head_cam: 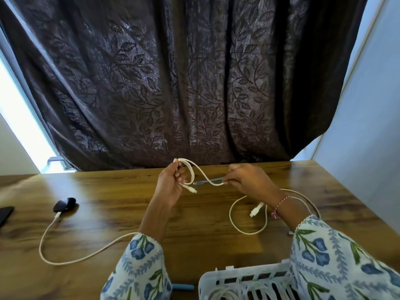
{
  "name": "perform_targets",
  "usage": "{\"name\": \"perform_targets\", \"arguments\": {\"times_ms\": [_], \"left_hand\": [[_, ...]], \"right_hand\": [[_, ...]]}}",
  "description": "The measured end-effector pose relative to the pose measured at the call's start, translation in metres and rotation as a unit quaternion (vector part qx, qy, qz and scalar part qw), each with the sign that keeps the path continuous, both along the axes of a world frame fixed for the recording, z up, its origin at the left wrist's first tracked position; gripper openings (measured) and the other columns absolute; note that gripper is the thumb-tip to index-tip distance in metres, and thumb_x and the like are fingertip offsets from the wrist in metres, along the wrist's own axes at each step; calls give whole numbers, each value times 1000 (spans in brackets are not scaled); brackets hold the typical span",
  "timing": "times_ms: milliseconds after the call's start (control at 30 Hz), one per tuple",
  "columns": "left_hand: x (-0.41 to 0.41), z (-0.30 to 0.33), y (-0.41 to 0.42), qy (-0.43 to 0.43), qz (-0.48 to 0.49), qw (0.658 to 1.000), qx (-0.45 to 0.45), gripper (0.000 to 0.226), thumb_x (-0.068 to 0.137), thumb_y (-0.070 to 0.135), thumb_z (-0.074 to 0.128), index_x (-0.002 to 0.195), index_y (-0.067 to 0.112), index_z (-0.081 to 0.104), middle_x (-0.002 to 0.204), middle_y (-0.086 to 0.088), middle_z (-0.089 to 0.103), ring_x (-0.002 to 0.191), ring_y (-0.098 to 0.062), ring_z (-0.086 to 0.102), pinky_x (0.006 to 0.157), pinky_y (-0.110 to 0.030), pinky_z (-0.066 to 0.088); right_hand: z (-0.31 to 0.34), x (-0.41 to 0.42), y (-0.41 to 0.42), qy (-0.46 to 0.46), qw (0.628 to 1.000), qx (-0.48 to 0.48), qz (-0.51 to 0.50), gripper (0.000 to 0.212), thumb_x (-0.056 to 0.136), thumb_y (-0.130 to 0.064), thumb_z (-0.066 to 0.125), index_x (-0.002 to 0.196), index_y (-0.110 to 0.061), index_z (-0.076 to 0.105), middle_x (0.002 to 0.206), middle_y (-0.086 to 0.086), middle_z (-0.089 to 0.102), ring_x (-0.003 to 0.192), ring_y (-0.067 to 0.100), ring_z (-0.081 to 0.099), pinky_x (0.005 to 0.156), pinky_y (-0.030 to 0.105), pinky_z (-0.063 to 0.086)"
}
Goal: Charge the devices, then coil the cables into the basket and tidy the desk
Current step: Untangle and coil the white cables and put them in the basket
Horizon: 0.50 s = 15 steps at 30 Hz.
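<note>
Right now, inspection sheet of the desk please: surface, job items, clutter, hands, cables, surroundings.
Surface: wooden desk, brown grain.
Job's things: white slotted basket at the near edge, coiled cable visible inside; black device at left with a white cable plugged in.
Clutter: grey pen-like object behind the hands; blue object at the near edge; dark flat item at far left.
Hands: left hand holds a loop of a second white cable; right hand pinches the same cable.
Cables: its tail loops on the desk, connector free.
Surroundings: dark leaf-patterned curtain; pale walls.
</note>
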State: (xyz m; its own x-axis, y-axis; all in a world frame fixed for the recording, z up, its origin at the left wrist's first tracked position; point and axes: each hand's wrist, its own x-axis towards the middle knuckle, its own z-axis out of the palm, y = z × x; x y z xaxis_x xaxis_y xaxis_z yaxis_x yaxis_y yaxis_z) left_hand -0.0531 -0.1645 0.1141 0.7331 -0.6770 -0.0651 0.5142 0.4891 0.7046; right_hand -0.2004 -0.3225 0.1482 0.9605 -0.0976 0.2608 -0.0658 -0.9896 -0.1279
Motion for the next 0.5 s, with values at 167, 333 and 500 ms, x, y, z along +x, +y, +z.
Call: {"name": "perform_targets", "arguments": {"times_ms": [167, 333, 500], "left_hand": [[-16, 9, -10, -117, 10, 986, 116, 33, 102, 19, 34, 70, 11, 43, 46, 7, 34, 37, -4, 32, 39, -16, 31], [-36, 11, -20, -194, -87, 963, 169, 32, 101, 16, 33, 79, 8, 54, 62, -3, 53, 49, -8, 51, 48, -20, 45], [-46, 13, -25, -216, -153, 944, 195, 35, 100, 10, 28, 74, 8, 50, 46, 5, 43, 34, -3, 34, 35, -14, 27]], "right_hand": [[16, 7, 20, -3, 997, 40, 72, 20, 89, -28, 58, 103, -23, 71, 90, -10, 59, 81, 5, 52, 68, 25, 40], [17, 18, 22, -10, 992, 96, 76, 14, 86, -24, 62, 94, -20, 74, 82, -9, 60, 77, 5, 53, 72, 33, 46], [15, 19, 18, -41, 976, 209, 47, 6, 74, -19, 75, 72, -15, 71, 71, -3, 69, 71, 3, 63, 70, 26, 51]]}}
